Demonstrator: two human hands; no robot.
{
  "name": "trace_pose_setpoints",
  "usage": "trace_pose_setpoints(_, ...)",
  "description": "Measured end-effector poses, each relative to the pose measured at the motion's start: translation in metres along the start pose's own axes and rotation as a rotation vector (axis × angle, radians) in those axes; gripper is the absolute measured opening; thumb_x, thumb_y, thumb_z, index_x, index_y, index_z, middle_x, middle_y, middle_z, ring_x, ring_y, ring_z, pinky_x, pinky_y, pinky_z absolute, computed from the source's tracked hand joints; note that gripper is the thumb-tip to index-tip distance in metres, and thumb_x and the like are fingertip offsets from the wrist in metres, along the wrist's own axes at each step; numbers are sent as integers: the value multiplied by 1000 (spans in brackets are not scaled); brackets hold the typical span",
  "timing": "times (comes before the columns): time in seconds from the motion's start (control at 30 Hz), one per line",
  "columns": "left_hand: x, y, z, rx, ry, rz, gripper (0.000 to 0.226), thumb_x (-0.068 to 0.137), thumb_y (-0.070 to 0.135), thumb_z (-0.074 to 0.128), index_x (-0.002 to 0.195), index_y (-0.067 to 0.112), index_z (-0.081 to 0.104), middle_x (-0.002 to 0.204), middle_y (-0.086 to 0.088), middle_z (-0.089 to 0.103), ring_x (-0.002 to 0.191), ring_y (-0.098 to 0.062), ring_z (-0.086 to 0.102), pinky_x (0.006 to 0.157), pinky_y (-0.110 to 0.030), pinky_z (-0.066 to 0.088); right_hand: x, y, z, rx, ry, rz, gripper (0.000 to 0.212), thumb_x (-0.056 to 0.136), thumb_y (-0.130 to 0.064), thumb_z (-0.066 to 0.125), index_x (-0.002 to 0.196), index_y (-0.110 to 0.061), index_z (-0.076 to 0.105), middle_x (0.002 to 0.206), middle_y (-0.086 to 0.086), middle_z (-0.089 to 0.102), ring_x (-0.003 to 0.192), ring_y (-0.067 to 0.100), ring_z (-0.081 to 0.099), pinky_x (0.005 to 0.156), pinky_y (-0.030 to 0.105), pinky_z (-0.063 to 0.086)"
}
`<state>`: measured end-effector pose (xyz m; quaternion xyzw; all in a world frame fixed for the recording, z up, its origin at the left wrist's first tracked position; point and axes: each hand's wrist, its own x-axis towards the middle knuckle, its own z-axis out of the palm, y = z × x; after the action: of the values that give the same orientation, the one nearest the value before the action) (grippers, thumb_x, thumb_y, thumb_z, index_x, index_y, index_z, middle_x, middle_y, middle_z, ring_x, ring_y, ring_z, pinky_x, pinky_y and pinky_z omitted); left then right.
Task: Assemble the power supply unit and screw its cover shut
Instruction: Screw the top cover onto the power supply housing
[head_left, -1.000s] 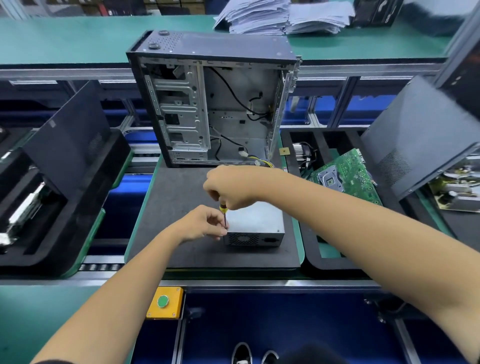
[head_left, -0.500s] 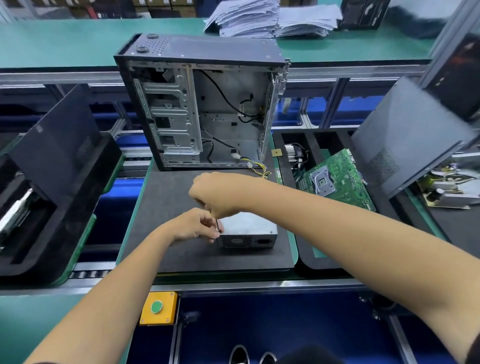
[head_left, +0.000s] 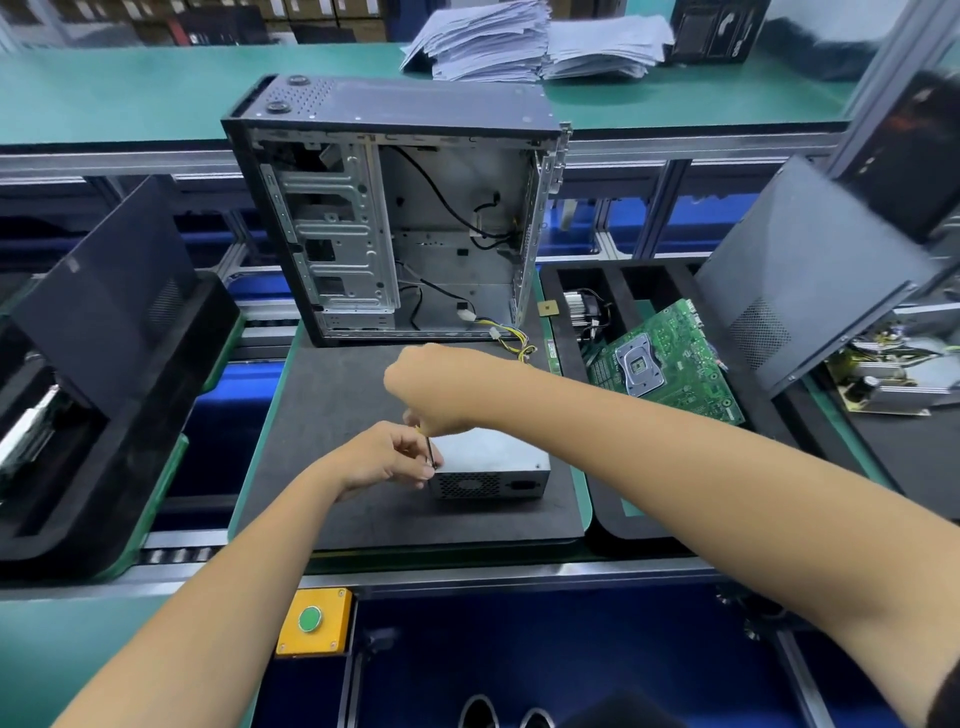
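A silver power supply unit (head_left: 493, 460) lies on the black foam mat (head_left: 337, 395), its grilled face toward me. My right hand (head_left: 431, 387) grips a screwdriver (head_left: 430, 451) from above; its yellow handle is mostly hidden in the fist and the thin shaft points down at the unit's top left corner. My left hand (head_left: 392, 460) sits at that same corner, its fingertips pinching around the shaft's tip against the casing. Whether a screw sits under the tip is hidden.
An open computer case (head_left: 395, 218) stands upright behind the mat, cables trailing out. A black tray (head_left: 613, 514) to the right holds a green motherboard (head_left: 670, 358) and a cooler fan (head_left: 584, 312). Dark side panels lean at left (head_left: 104, 296) and right (head_left: 800, 291). A yellow button box (head_left: 311, 621) sits at the front.
The view shifted slightly. My right hand stayed above the unit's left corner with the screwdriver, and the yellow handle is now more covered by the fist. My left hand kept its place.
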<state>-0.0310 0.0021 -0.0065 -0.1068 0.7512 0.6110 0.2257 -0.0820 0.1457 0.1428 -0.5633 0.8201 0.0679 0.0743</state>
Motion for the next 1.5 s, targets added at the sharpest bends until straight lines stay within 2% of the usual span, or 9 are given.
trace_pose_setpoints(0.13,0,-2,-1,-17,-8,0,17,77,-6,71,90,-13,63,85,-1,71,74,-15,64,71,-27,55,-1,-2,4,-44,41,51,21,94,-28,52,83,-13,43,77,5,39,52,17,35,43,26,24)
trace_pose_setpoints(0.33,2,-2,-2,-3,-37,-14,22,78,-2,72,97,-10,63,78,2,71,74,-19,63,72,-28,55,-4,2,0,75,-55,-119,21,83,-11,60,103,-11,51,106,6,49,76,19,46,58,30,33)
trace_pose_setpoints(0.57,4,-7,-3,-32,-35,-17,4,78,-1,72,82,2,72,98,-3,72,80,-16,65,75,-27,54,2,-1,2,-52,30,42,29,93,-26,52,73,-12,36,67,2,32,54,18,37,44,26,24)
trace_pose_setpoints(0.73,3,-9,-3,-28,-34,-5,8,79,-1,71,82,5,74,102,-5,73,78,-20,63,74,-27,55,0,7,-5,46,-134,-38,19,86,-14,57,104,-8,56,104,6,45,79,24,52,49,28,29)
trace_pose_setpoints(0.83,3,-7,-3,0,-43,-1,11,80,1,71,78,10,75,105,-3,72,78,-19,64,75,-27,55,-3,7,-9,32,-49,-16,3,82,-8,60,82,-7,58,75,5,51,61,18,43,45,27,27)
trace_pose_setpoints(0.9,3,-7,-4,-2,-50,-5,11,81,0,70,76,9,74,105,-2,72,80,-16,65,74,-25,54,-2,5,-6,15,-7,19,19,86,-13,58,72,-9,46,64,3,40,51,16,37,44,26,25)
trace_pose_setpoints(1.1,3,-6,-3,-44,-39,-4,7,80,-5,68,79,1,71,99,-2,74,81,-11,68,73,-25,55,-2,0,1,30,-80,15,20,93,-23,52,104,-7,50,95,6,39,74,26,50,50,33,33)
trace_pose_setpoints(1.3,-1,-3,1,-40,-38,17,24,80,-6,68,71,15,73,97,-8,70,75,-17,62,73,-27,54,-2,2,-2,-4,-12,43,22,92,-19,55,77,-12,41,72,5,36,57,18,42,46,30,32)
trace_pose_setpoints(1.5,-3,-3,2,-67,-24,21,11,80,-8,67,82,3,69,87,-1,71,73,-13,62,71,-26,54,-4,3,1,59,-69,30,19,93,-25,52,95,-6,50,92,7,46,67,23,49,52,31,32)
